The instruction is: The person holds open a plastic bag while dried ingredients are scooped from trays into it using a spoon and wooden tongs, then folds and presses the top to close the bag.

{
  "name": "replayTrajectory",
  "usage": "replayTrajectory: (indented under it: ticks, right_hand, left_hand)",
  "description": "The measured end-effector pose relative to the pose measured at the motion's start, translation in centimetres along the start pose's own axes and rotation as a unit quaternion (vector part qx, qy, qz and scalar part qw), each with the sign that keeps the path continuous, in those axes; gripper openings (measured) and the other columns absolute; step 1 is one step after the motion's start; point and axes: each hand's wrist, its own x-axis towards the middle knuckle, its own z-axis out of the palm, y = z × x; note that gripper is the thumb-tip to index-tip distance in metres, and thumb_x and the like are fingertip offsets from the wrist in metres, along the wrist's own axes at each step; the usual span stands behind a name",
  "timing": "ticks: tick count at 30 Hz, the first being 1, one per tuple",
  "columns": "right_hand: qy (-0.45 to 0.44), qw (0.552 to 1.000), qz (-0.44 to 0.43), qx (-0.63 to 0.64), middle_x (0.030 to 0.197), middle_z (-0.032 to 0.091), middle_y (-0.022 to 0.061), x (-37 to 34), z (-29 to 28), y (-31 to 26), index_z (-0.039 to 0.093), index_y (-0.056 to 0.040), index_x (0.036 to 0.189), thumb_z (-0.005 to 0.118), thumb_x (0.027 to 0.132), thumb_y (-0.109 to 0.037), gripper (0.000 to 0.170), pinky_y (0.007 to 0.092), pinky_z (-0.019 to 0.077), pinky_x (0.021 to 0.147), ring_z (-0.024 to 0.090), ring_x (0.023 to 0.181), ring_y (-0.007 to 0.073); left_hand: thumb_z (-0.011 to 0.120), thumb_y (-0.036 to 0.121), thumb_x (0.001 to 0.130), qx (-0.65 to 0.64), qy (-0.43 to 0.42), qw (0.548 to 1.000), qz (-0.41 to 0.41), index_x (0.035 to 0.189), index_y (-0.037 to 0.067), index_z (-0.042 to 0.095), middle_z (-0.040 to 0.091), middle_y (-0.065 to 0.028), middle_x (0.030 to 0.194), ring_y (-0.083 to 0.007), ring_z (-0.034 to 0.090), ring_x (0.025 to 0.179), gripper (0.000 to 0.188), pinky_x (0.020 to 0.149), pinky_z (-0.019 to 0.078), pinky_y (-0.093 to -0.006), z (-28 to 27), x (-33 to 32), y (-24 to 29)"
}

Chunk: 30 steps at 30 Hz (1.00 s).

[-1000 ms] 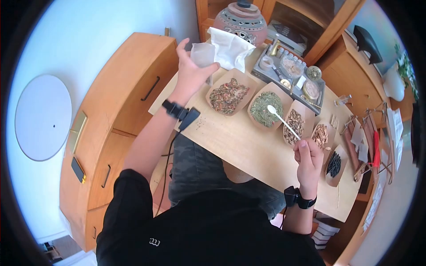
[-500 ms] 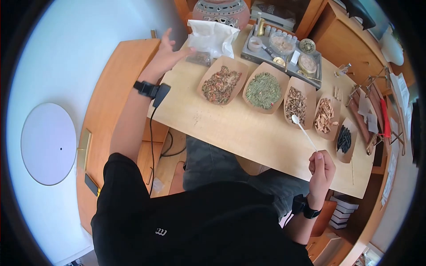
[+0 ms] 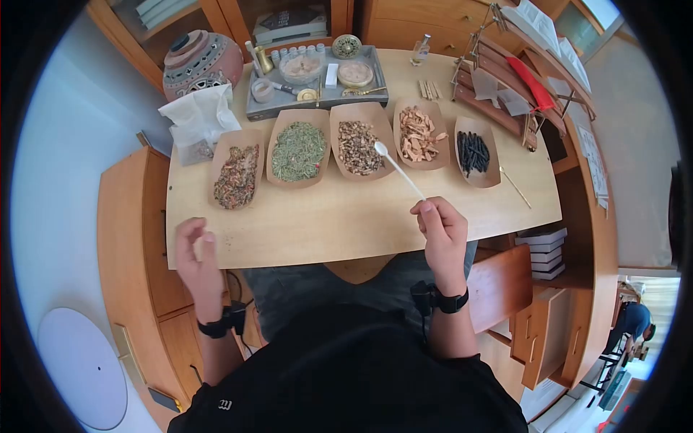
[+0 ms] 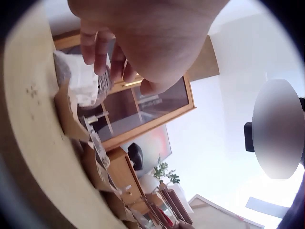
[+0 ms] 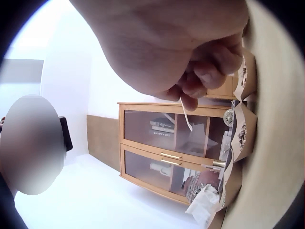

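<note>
My right hand (image 3: 443, 234) pinches the thin handle of a small white spoon (image 3: 401, 172) between thumb and fingers. The spoon's bowl points up and left, overlapping the kraft paper tray (image 3: 384, 124) of brown dried pieces in the head view. Empty, with loosely bent fingers, my left hand (image 3: 198, 261) hovers by the table's front left edge. Nearest to it is a paper tray (image 3: 250, 138) of mixed reddish dried herbs. Beside that one stands a paper tray of green dried herb (image 3: 297, 151). Farther right are trays of pale wood chips (image 3: 419, 136) and black sticks (image 3: 473, 153).
A white pouch (image 3: 204, 115) stands at the back left before a patterned clay jar (image 3: 203, 66). Behind the herbs lies a grey tray (image 3: 274, 108) with jars and small tools. A brown rack (image 3: 498, 101) occupies the back right, and a thin stick (image 3: 516, 187) lies nearby.
My left hand has come away from the white pouch, back toward the table's front edge. The right hand still pinches the spoon. The head view has swung round to face the table.
</note>
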Motion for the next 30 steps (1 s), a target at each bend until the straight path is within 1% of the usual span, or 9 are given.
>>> replayTrajectory:
  ticks: [7, 11, 13, 14, 20, 23, 26, 29, 30]
  right_hand:
    - [-0.025, 0.999, -0.007, -0.029, 0.077, 0.058, -0.0054, 2.3, 1.7, 0.9, 0.078, 0.0028, 0.101, 0.066, 0.116, -0.022, 0.031, 0.0253, 0.0397, 0.064, 0.05, 0.07, 0.0045]
    - [-0.069, 0.994, 0.061, 0.064, 0.078, 0.063, -0.0042, 4.7, 1.5, 2.6, 0.078, 0.0029, 0.106, 0.066, 0.116, -0.025, 0.032, 0.0251, 0.0412, 0.062, 0.052, 0.067, 0.0051]
    - [-0.123, 0.976, 0.16, 0.088, 0.078, 0.068, -0.0025, 5.0, 1.2, 1.8, 0.079, 0.0034, 0.115, 0.067, 0.115, -0.027, 0.033, 0.0246, 0.0432, 0.06, 0.054, 0.066, 0.0049]
    - [-0.177, 0.968, 0.162, 0.075, 0.079, 0.071, -0.0001, 5.2, 0.7, 1.8, 0.073, 0.0055, 0.138, 0.068, 0.115, -0.028, 0.041, 0.0246, 0.0482, 0.063, 0.058, 0.067, 0.006]
    - [-0.196, 0.975, 0.096, 0.03, 0.091, 0.076, 0.005, 3.4, -1.6, 3.3, 0.051, 0.0046, 0.166, 0.07, 0.114, -0.022, 0.062, 0.027, 0.0558, 0.073, 0.065, 0.077, 0.0087]
    - [-0.216, 0.976, 0.018, 0.028, 0.097, 0.078, 0.0054, 2.5, -4.3, 2.0, 0.055, 0.0014, 0.164, 0.071, 0.112, -0.017, 0.058, 0.0276, 0.0572, 0.077, 0.067, 0.083, 0.0094]
    - [-0.072, 0.987, -0.137, -0.05, 0.109, 0.081, 0.0071, 1.3, -11.1, -1.2, 0.069, -0.0016, 0.151, 0.073, 0.106, -0.01, 0.045, 0.0311, 0.0592, 0.085, 0.074, 0.091, 0.0135]
    - [0.067, 0.959, -0.274, -0.032, 0.121, 0.079, 0.0154, 0.2, -19.2, -10.4, 0.072, 0.005, 0.141, 0.069, 0.102, -0.06, 0.076, 0.0355, 0.0514, 0.092, 0.071, 0.11, 0.0217]
    - [0.073, 0.947, -0.306, -0.068, 0.148, 0.067, 0.025, -1.1, -22.9, -13.4, 0.055, 0.005, 0.158, 0.065, 0.102, -0.067, 0.092, 0.0426, 0.0486, 0.111, 0.065, 0.137, 0.0314]
  left_hand:
    - [0.082, 0.01, 0.096, 0.008, -0.139, 0.985, 0.102, 0.125, 0.0, 0.072, 0.073, -0.014, 0.119, -0.0287, 0.07, 0.109, 0.032, 0.101, 0.0555, -0.0412, 6.0, -2.0, 5.3]
    - [0.081, 0.006, 0.097, 0.021, -0.203, 0.977, 0.056, 0.134, -0.001, 0.069, 0.074, -0.013, 0.122, -0.0257, 0.07, 0.113, 0.04, 0.104, 0.0549, -0.0394, 8.6, -3.4, 7.4]
    - [0.082, 0.006, 0.095, -0.048, -0.225, 0.973, -0.013, 0.14, 0.001, 0.067, 0.075, -0.0132, 0.123, -0.0262, 0.072, 0.115, 0.048, 0.105, 0.0554, -0.0408, 9.5, -5.0, 7.3]
    - [0.083, 0.006, 0.094, -0.032, -0.234, 0.972, -0.003, 0.144, 0.002, 0.065, 0.075, -0.0137, 0.124, -0.0266, 0.072, 0.115, 0.054, 0.106, 0.0555, -0.0407, 9.5, -5.3, 7.1]
    - [0.086, 0.007, 0.089, 0.022, -0.232, 0.972, 0.039, 0.144, 0.0, 0.064, 0.072, -0.0156, 0.125, -0.0299, 0.07, 0.118, 0.059, 0.107, 0.0556, -0.0426, 10.4, -5.9, 6.6]
    - [0.087, 0.007, 0.087, -0.025, -0.258, 0.965, 0.033, 0.145, 0.001, 0.064, 0.073, -0.0155, 0.127, -0.0292, 0.069, 0.118, 0.062, 0.108, 0.0539, -0.0442, 11.2, -6.0, 6.3]
    - [0.087, 0.03, 0.091, -0.122, -0.264, 0.956, 0.038, 0.148, -0.001, 0.062, 0.07, -0.0164, 0.138, -0.0287, 0.067, 0.125, 0.069, 0.112, 0.0509, -0.0452, 10.4, -4.6, 8.2]
    - [0.078, 0.077, 0.092, -0.147, -0.171, 0.965, 0.135, 0.155, -0.003, 0.054, 0.067, -0.0155, 0.143, -0.0307, 0.064, 0.133, 0.104, 0.118, 0.0466, -0.0484, 6.1, -0.7, 12.7]
    - [0.072, 0.087, 0.089, -0.159, -0.141, 0.948, 0.237, 0.162, 0.0, 0.051, 0.063, -0.0198, 0.151, -0.0361, 0.062, 0.139, 0.116, 0.122, 0.0451, -0.0535, 3.9, 1.9, 14.4]
